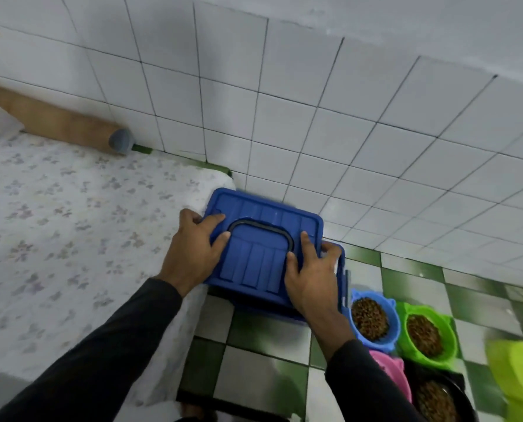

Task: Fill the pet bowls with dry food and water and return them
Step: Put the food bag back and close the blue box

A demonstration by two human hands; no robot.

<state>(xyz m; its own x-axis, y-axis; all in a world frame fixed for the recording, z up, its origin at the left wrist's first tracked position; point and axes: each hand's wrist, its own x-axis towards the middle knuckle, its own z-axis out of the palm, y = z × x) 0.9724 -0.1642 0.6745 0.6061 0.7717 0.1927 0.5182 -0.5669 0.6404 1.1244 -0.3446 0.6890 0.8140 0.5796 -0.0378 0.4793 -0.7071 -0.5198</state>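
1. Fingers of the left hand (193, 248) and right hand (310, 274) curl over opposite edges of the blue lid (261, 242), gripping it atop the food bin (342, 269).
2. Dry food fills the blue bowl (373, 319), green bowl (426, 335) and black bowl (440, 400); closing the bin looks under way, water next.
3. Bed (56, 223) and tiled wall (315, 132) hem the bin; open floor (254, 360) lies nearer.

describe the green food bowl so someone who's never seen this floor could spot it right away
Start at the big blue lidded box on the checkered floor by the tiled wall. To its right lies a cluster of pet bowls; the green bowl is the farthest right. It is the only bright green one, full of brown kibble, beside the blue bowl.
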